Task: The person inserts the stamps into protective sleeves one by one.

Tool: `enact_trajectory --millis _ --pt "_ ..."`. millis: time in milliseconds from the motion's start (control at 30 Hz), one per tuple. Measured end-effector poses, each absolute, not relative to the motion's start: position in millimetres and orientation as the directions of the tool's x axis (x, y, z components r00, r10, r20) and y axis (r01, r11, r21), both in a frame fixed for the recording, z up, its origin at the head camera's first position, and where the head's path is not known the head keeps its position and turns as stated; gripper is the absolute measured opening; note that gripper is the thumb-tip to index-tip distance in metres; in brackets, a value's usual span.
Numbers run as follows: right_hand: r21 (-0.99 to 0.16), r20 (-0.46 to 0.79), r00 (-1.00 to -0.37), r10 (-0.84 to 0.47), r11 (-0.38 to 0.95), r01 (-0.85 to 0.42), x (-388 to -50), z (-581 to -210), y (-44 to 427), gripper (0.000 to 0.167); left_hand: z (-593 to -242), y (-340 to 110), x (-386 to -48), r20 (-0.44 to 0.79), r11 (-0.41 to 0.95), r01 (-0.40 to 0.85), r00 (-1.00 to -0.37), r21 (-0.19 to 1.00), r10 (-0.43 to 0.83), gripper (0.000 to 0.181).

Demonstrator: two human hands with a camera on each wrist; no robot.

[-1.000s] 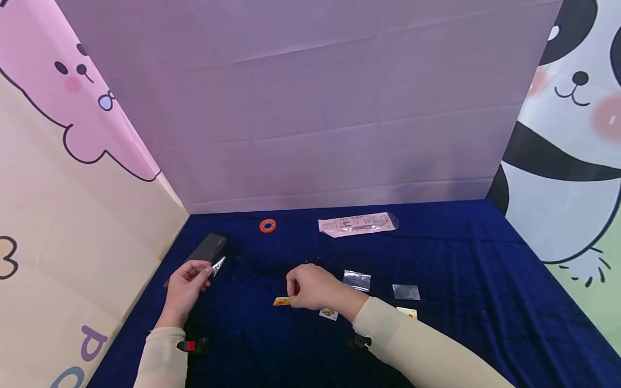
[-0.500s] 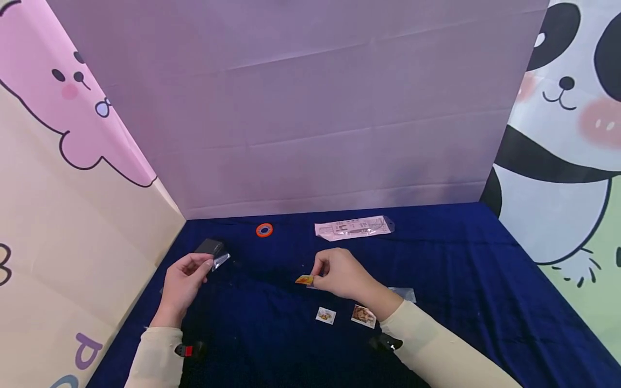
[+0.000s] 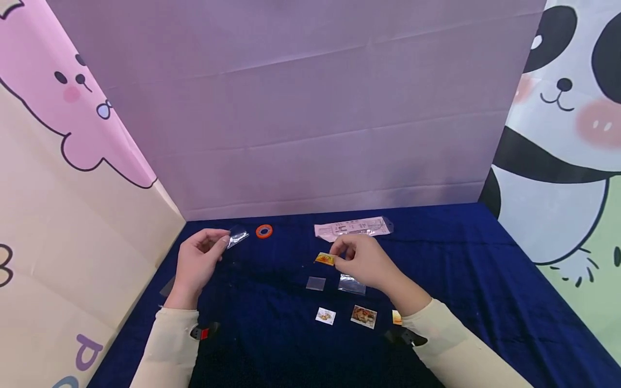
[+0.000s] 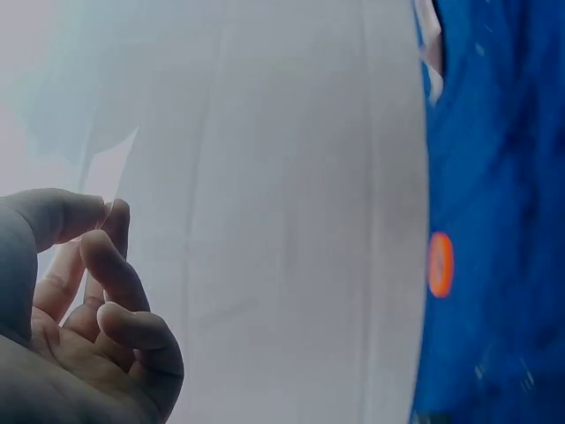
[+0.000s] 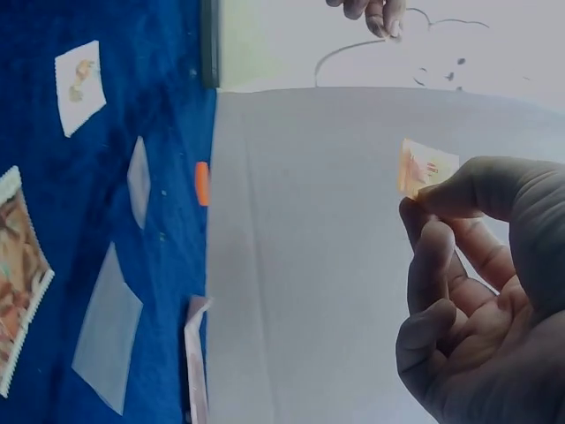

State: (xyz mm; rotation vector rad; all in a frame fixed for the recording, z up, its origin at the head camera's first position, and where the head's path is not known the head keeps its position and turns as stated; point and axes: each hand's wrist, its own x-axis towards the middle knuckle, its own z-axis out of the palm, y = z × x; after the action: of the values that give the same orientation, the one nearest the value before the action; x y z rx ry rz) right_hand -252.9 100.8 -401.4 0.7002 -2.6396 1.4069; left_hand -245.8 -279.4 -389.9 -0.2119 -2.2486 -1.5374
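My left hand (image 3: 198,265) pinches a small clear plastic sleeve (image 3: 237,238) between thumb and fingers, raised at the left; it shows as a pale sheet (image 4: 109,168) in the left wrist view. My right hand (image 3: 364,261) pinches a small yellow-orange stamp (image 3: 325,258) by its edge, held up with its print showing in the right wrist view. On the cloth below lie a small clear sleeve (image 3: 316,283), a larger clear sleeve (image 3: 352,284) partly behind my right hand, a white stamp (image 3: 325,316), a brown stamp (image 3: 364,317) and a yellowish one (image 3: 397,317) by my right sleeve.
An orange tape roll (image 3: 264,231) lies at the back left on the dark blue cloth (image 3: 271,334). Right of it is a pink package (image 3: 352,227) near the wall. A dark box (image 3: 167,286) is mostly hidden behind my left arm.
My right hand has lifted the yellow stamp off the cloth and moved back and to the right. My left hand, still pinching its sleeve, has moved up and right.
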Motion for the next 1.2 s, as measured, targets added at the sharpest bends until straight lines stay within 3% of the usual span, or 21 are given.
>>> enact_trajectory --millis 433,733,1200 --pt "-0.75 0.338 -0.916 -0.217 0.526 -0.401 -252.5 -378.4 128.2 0.007 -358.1 -216.1 -251.7 0.507 0.284 0.474 -0.861 0.834 -0.052 0.017" --pt "-0.792 0.403 -0.899 -0.171 0.428 -0.436 -243.1 -360.1 135.0 0.009 -348.6 -176.8 -252.3 0.566 0.185 0.56 -0.824 0.807 0.024 0.017" --pt "-0.784 0.491 -0.859 -0.149 0.355 -0.509 -232.3 -342.1 153.1 0.009 -350.1 -143.8 -244.5 0.556 0.16 0.568 -0.823 0.808 0.116 0.018"
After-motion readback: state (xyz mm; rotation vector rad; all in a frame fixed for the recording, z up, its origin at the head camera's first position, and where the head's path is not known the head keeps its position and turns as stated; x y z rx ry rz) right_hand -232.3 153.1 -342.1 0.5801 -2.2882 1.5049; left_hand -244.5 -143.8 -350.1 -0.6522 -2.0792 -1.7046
